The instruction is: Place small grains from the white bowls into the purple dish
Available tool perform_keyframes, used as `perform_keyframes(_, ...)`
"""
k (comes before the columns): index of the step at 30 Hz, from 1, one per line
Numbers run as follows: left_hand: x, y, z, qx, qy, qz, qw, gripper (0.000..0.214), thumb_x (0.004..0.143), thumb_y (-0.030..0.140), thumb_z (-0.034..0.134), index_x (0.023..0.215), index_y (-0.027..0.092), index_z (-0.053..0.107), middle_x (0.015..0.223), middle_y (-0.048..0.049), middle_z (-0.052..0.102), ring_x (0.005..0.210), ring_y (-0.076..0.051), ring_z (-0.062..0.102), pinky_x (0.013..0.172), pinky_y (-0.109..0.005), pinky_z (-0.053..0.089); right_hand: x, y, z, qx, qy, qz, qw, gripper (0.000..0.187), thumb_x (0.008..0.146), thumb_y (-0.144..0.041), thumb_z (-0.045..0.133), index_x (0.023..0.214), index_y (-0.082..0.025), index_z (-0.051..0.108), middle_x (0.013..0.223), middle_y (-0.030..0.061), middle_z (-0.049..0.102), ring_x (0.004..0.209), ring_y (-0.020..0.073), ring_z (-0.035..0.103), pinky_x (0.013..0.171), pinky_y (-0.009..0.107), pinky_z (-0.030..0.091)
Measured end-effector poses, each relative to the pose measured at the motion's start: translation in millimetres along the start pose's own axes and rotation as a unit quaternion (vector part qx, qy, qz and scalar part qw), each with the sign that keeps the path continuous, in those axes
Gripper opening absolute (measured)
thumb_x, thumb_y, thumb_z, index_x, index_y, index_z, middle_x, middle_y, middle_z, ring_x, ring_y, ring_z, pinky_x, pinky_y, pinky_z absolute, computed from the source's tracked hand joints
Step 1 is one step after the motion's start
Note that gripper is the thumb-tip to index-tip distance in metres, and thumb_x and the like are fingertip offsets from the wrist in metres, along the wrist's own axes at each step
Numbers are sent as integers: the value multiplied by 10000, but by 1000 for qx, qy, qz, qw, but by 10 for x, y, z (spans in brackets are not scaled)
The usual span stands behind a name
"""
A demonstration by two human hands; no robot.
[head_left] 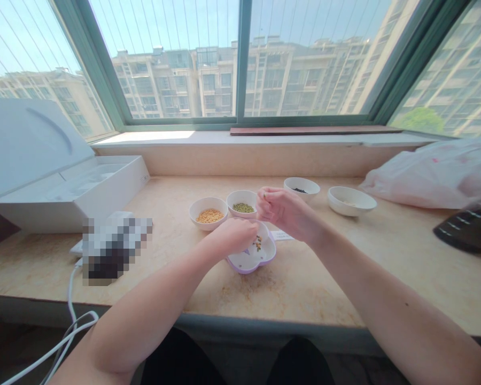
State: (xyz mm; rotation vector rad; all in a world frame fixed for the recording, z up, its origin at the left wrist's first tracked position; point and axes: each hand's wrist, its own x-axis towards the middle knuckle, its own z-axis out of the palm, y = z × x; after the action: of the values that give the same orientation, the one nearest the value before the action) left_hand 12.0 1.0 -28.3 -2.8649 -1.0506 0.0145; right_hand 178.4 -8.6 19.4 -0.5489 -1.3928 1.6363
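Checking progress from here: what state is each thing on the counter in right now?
Left hand: fingers bunched, above the purple-rimmed dish.
Right hand: fingers pinched, beside the mung bean bowl.
Purple-rimmed dish: few mixed grains inside.
Split pea bowl: partly filled.
Mung bean bowl: partly filled.
Dark seed bowl: little inside.
Pale-grain bowl: little inside.
White box: lid open.

Your left hand is bunched over a flower-shaped white dish with a lilac rim, which holds a small heap of mixed grains. Your right hand is pinched closed just beside a bowl of green mung beans. A bowl of yellow split peas sits next to that bowl, a bowl of black seeds lies behind your right hand, and a white bowl stands farther right on the marble counter.
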Motion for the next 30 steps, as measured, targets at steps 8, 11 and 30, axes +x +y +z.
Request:
perform_keyframes(8,-120,-143,-371,-287,-55,13,956,201,961,287,485,843,182,609,775,5,590,688,-121,524,601,-268,353,166,306,-261,-395,237,-96,882,170,883,-361,630,873,-192,631,657,-21,568,612,143,484,613,295,358)
perform_keyframes(11,-155,-193,-460,-501,-60,50,862,243,947,380,549,810,179,548,712,33,472,628,-97,429,574,-255,318,179,384,-331,-532,240,-63,809,146,917,-282,571,963,-181,666,718,9,639,657,166,561,650,307,388)
perform_keyframes(30,-276,-233,-533,-866,64,139,475,301,826,335,786,778,180,532,594,74,307,479,-54,271,459,-181,261,-49,136,-87,-723,-40,134,676,126,847,-202,653,813,-211,774,1010,89,733,920,240,657,742,309,439)
